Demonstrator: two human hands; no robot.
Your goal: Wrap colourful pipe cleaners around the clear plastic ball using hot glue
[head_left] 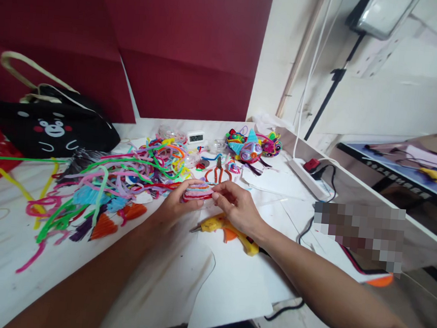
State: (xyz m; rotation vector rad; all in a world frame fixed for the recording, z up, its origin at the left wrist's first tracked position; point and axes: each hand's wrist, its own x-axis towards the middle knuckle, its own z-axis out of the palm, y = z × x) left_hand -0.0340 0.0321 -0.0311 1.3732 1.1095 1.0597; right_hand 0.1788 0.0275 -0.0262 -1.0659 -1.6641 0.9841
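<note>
A small striped piece of coiled pipe cleaners, pink, red, purple and orange, is held between both hands above the table. My left hand is closed round its left side, thumb along the lower edge. The fingers of my right hand pinch its right end. Just below my right hand lies a yellow hot glue gun, its nozzle pointing left. Red-handled pliers rest behind the hands. To the left spreads a tangled pile of colourful pipe cleaners.
Finished colourful figures stand at the back beside a small white digital clock. A black bag sits at the back left. On the right are a power strip and black cables. White paper lies in front.
</note>
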